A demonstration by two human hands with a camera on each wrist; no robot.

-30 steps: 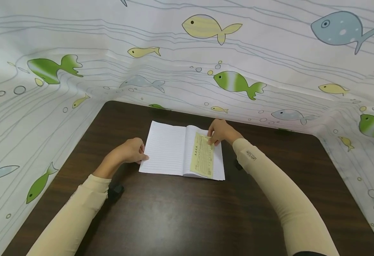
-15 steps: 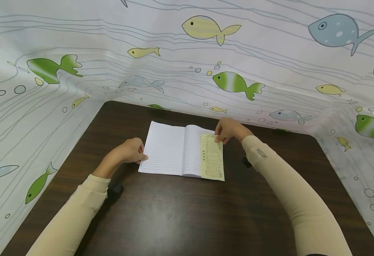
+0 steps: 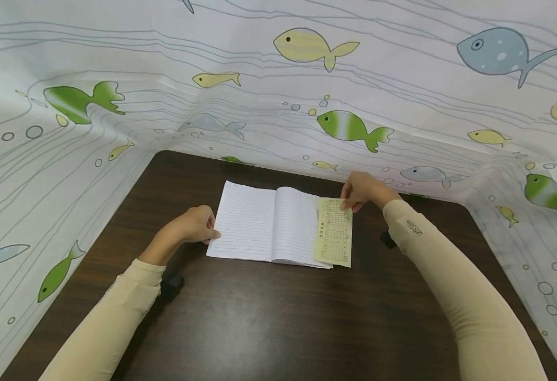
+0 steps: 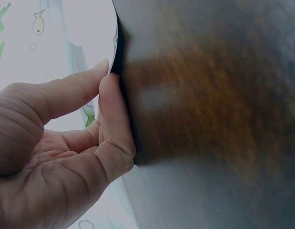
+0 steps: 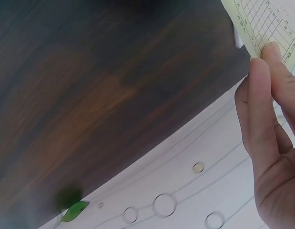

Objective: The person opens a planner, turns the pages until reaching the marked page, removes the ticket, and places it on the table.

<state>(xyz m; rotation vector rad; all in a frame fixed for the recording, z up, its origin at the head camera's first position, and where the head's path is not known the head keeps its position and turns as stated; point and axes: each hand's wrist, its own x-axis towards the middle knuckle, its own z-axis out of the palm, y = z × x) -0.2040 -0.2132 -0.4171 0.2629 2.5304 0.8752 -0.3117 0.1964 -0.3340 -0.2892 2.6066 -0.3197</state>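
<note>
An open notebook [image 3: 247, 222] with white ruled pages lies on the dark table. At its left edge my left hand [image 3: 193, 224] pinches the page edge between thumb and forefinger; the left wrist view shows this grip [image 4: 76, 129] up close. My right hand [image 3: 361, 190] pinches the upper right corner of a pale yellow printed form slip [image 3: 334, 233]. The slip overlaps the right page's outer edge and sticks out past it to the right. In the right wrist view, thumb and fingertips hold the slip's corner [image 5: 264, 28].
The dark wooden table [image 3: 259, 317] has a glare patch near its front. White sheeting [image 3: 259, 121] printed with fish rises along the back and both sides. The right hand is near the back sheeting.
My right hand has moved to the right with the yellow slip, from over the right page to partly beyond its edge. The left hand and the notebook have stayed in place.
</note>
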